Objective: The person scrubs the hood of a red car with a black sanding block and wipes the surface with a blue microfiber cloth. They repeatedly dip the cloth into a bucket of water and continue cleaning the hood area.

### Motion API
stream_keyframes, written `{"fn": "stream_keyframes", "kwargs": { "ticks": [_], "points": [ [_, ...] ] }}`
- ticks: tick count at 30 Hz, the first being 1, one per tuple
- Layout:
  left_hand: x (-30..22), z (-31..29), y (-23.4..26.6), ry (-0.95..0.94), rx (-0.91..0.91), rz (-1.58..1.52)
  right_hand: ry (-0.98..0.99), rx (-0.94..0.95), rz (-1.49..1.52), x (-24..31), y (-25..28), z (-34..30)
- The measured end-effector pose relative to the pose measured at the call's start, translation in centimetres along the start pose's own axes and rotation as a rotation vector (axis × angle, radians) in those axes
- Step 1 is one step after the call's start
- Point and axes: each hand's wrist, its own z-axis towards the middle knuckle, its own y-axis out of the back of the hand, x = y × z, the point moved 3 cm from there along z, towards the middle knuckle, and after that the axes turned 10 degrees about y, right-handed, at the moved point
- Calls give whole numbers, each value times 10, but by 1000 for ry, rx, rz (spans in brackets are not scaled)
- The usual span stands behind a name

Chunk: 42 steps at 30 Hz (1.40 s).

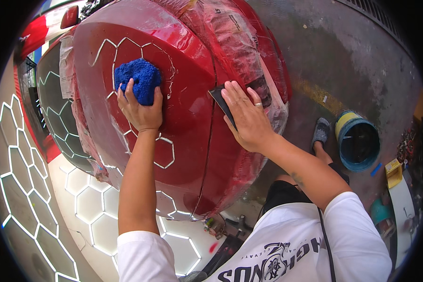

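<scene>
Now on red bodywork [188, 110] over grey floor [343, 56], left grip [142, 112] clasps cloth [141, 77], right grip [251, 117] dark pad [218, 98].

The left arm reaches forward almost straight, its bare forearm [139, 188] rising from the lower edge toward the left wrist [149, 132]. The left hand [138, 110] is palm down with its back in view, fingers bent and curled into a grip, the thumb [158, 98] lying apart on the right side. The right arm slants up and leftward across the body, a dark mark showing on its skin. The right wrist [268, 143] is nearly in line with that forearm. The right hand [249, 115] is flattened palm down, fingers extended, the outermost one slightly apart and the thumb pointing up-left. The two hands are well apart.
</scene>
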Motion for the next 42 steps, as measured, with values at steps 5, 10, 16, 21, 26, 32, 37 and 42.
{"fn": "stream_keyframes", "kwargs": {
  "ticks": [5,10,16,21,26,32,37,42],
  "points": [
    [1,-1,0,1,11,6,15,-23,49,-4,0,14],
    [2,1,-2,23,37,32,38,-96,66,-6,-1,34],
    [6,0,-1,23,37,34,-32,-182,354,-24,31,27],
    [5,-2,-3,29,40,41,10,47,97,-18,4,-24],
    [5,1,-5,12,19,30,52,-41,55,-26,-1,14],
    [6,-1,-2,28,27,28,39,32,22,-12,8,-2],
    [5,2,-3,34,31,33,64,-73,29,-28,-5,44],
    [6,-1,-4,26,23,37,18,40,77,-18,2,5]
  ]
}}
